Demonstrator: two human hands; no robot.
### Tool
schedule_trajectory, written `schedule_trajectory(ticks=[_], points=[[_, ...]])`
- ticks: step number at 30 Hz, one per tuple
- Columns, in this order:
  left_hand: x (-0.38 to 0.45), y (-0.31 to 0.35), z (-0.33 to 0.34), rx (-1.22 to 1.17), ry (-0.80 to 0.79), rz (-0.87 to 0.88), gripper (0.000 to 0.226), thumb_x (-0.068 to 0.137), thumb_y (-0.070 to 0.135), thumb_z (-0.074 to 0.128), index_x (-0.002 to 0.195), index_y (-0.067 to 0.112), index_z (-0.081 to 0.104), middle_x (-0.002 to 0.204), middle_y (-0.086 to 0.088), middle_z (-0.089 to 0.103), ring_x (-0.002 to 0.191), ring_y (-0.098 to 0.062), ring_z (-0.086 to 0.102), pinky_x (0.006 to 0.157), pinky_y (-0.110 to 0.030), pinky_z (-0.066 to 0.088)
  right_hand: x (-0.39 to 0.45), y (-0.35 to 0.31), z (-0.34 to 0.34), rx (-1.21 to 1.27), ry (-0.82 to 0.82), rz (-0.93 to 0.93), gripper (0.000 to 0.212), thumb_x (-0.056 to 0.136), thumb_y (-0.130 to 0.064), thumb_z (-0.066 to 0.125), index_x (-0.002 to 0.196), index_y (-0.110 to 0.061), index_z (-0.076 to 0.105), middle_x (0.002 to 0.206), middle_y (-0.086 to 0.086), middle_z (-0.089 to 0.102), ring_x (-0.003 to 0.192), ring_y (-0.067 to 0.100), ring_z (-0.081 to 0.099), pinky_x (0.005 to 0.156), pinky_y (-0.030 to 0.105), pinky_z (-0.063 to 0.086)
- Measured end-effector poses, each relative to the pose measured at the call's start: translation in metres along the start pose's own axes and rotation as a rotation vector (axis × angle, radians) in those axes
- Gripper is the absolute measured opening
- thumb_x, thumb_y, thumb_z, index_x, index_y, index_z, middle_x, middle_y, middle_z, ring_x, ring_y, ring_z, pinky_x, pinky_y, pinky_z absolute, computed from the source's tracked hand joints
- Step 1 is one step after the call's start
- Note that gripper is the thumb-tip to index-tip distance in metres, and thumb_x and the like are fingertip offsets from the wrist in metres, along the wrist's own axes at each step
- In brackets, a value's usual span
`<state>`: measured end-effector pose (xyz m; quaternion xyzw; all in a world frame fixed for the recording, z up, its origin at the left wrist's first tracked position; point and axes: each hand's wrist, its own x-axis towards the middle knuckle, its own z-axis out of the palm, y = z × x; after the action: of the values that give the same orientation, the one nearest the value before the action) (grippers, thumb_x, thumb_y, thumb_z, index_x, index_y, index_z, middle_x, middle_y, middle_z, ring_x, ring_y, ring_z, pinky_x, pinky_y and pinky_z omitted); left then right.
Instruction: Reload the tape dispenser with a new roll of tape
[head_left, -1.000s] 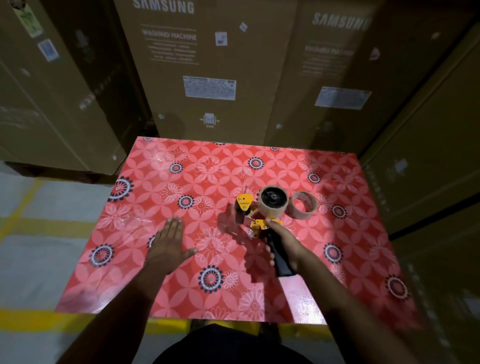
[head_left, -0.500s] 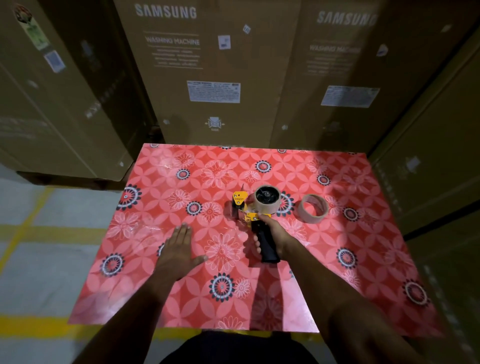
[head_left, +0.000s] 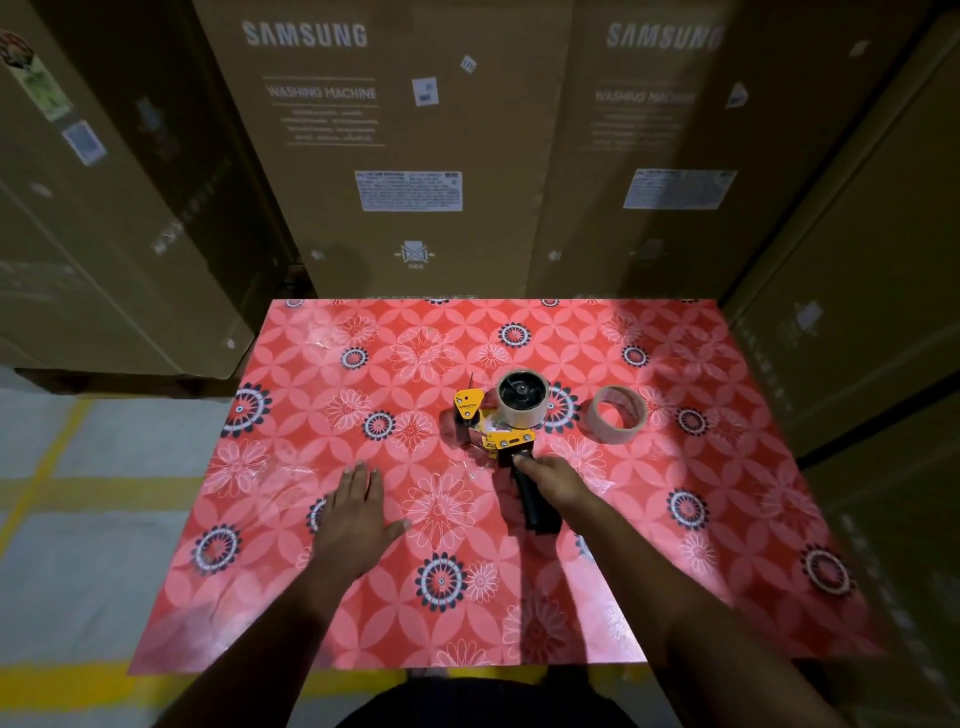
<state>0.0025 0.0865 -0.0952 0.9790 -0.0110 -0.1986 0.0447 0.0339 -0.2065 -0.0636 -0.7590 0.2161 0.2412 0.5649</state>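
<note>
Two hands are over the red flowered table (head_left: 363, 613). Right hand (head_left: 553, 480) is closed around the black handle of the tape dispenser (head_left: 501, 421), which seems to rest on the table. Left hand (head_left: 353, 512) lies flat, fingers spread, holding nothing. Empty-looking tape core (head_left: 617, 414) lies just beside the dispenser.

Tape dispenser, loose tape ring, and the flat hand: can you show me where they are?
tape dispenser (head_left: 508, 440): head view, on its yellow frame.
loose tape ring (head_left: 618, 434): head view, on its near outer wall.
left hand (head_left: 356, 514): head view, on the back of the hand.
</note>
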Motion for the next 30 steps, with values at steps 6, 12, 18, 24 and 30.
schedule_trajectory(ticks=[6,12,18,24,30], points=[[-0.027,0.035,0.017,-0.129,0.074,0.017,0.068,0.103,0.029,0.043,0.16,0.015,0.01,0.169,-0.014,0.005,0.156,-0.031,0.006,0.126,-0.048,0.014,-0.035,0.032,-0.015,-0.12,-0.009,-0.058,0.016,0.101,-0.028,0.058,0.116,-0.024,0.055,0.106,0.015,0.073,0.08,0.032,0.075,0.058,0.033,0.059],[-0.002,0.095,0.013,-0.1,0.009,0.075,0.085,0.101,0.063,0.021,0.155,0.011,-0.019,0.159,-0.02,-0.028,0.151,-0.037,-0.021,0.124,-0.049,-0.007,-0.054,0.059,-0.031,-0.214,0.059,-0.161,0.012,0.096,-0.027,0.064,0.106,-0.02,0.066,0.089,-0.002,0.074,0.076,0.017,0.071,0.074,0.036,0.059],[-0.004,0.136,0.023,0.133,0.014,0.315,0.077,0.103,0.054,0.015,0.155,0.006,-0.015,0.161,-0.01,-0.024,0.153,-0.028,-0.02,0.126,-0.048,-0.002,-0.069,0.068,-0.059,-0.247,0.123,-0.232,0.011,0.094,-0.015,0.062,0.091,-0.021,0.071,0.081,-0.006,0.076,0.074,0.015,0.074,0.074,0.035,0.061],[-0.001,0.114,0.008,0.124,-0.104,0.489,0.08,0.104,0.051,0.031,0.158,0.011,-0.012,0.161,-0.006,-0.026,0.151,-0.023,-0.025,0.127,-0.042,-0.005,-0.07,0.059,-0.061,-0.245,0.15,-0.236,0.019,0.093,-0.01,0.058,0.085,-0.023,0.069,0.076,0.001,0.077,0.063,0.02,0.072,0.063,0.037,0.059],[-0.022,0.1,0.013,-0.183,-0.126,0.547,0.07,0.104,0.031,0.045,0.161,0.022,0.006,0.165,0.008,-0.01,0.153,-0.011,-0.011,0.125,-0.03,-0.004,-0.061,0.043,-0.044,-0.297,0.118,-0.323,0.015,0.093,-0.017,0.06,0.087,-0.027,0.068,0.074,-0.005,0.073,0.061,0.005,0.065,0.061,0.027,0.052]])
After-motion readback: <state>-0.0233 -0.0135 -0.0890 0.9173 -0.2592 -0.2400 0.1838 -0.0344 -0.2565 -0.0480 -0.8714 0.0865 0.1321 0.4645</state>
